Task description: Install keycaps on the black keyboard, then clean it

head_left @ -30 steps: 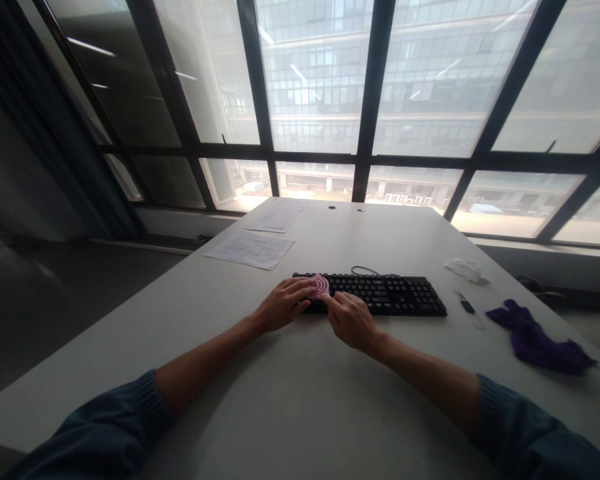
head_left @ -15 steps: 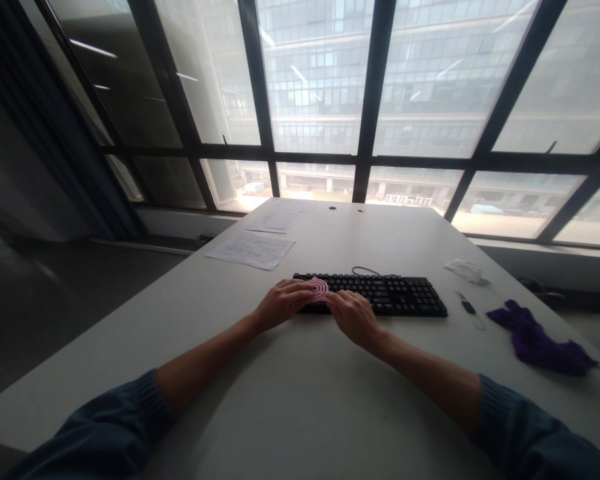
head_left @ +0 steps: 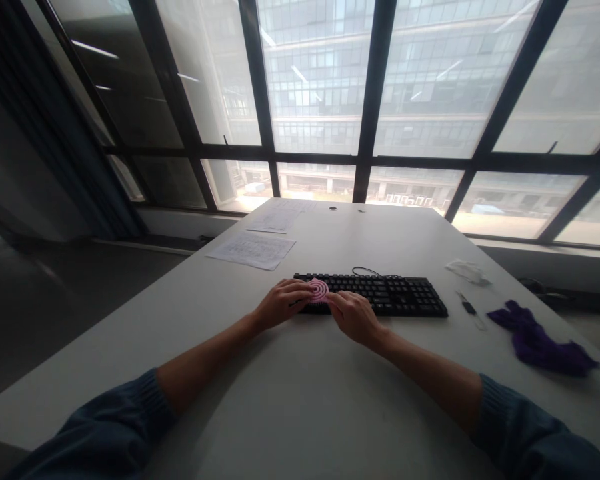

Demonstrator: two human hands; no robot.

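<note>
A black keyboard (head_left: pixel 390 295) lies across the middle of a white table (head_left: pixel 300 393). On its left end rests a small round pink disc with ring-shaped ridges (head_left: pixel 319 289). My left hand (head_left: pixel 279 303) has its fingers curled round the disc's left side. My right hand (head_left: pixel 353 316) pinches the disc's right edge with thumb and fingers, its palm resting at the keyboard's front edge. Both forearms stretch out from dark blue sleeves.
Printed paper sheets (head_left: pixel 253 249) lie at the far left of the table. To the right of the keyboard are a crumpled white wrapper (head_left: pixel 464 269), a small dark tool (head_left: pixel 467 307) and a purple cloth (head_left: pixel 540 340). Large windows stand beyond the table's far edge.
The pink disc and both hands have shifted very slightly; the right hand has slid a little closer to the disc. Everything else stays put.
</note>
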